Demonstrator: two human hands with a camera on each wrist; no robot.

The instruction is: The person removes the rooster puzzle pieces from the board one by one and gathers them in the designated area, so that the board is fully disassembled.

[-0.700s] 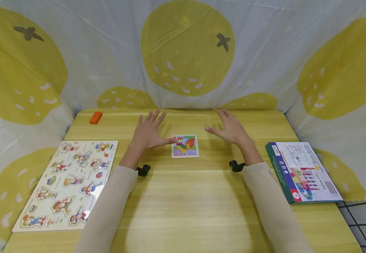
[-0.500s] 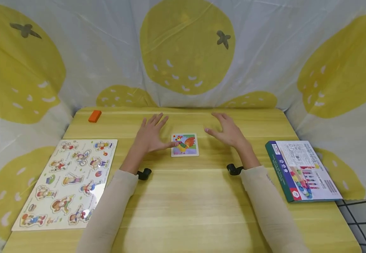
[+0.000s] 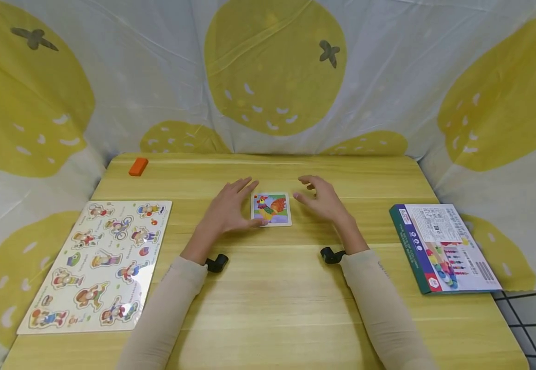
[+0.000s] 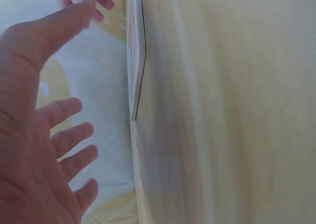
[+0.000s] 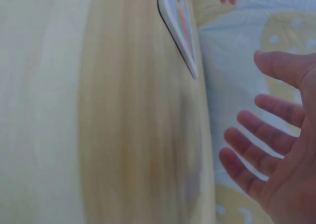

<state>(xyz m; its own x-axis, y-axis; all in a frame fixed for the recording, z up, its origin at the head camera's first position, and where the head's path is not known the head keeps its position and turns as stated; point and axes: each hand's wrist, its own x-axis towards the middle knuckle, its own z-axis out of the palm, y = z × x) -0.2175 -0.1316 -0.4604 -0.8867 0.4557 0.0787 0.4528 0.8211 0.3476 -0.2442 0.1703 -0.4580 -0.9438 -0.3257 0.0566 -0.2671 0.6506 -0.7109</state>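
Observation:
A small square picture puzzle [image 3: 274,208] with a colourful rooster lies flat on the wooden table, between the two hands. My left hand [image 3: 228,208] hovers at its left side, fingers spread, the thumb passing over the puzzle's lower left corner in the head view. To the right of the puzzle, my right hand [image 3: 324,200] is held apart from it, fingers loosely bent and nothing in them. The left wrist view shows the puzzle's edge [image 4: 139,61] beyond the left thumb. In the right wrist view the puzzle [image 5: 177,28] lies past the right fingertips [image 5: 264,61].
A large pale board [image 3: 75,272] with sports figures lies on the left of the table [image 3: 272,298]. An orange block [image 3: 138,166] sits at the back left. A flat box [image 3: 443,249] lies at the right. Fruit-print cloth [image 3: 180,67] hangs behind and along the sides.
Both hands have moved inward and slightly nearer the body, closer to the rooster puzzle. The right fingers have bent a little more. The puzzle stays in place on the table.

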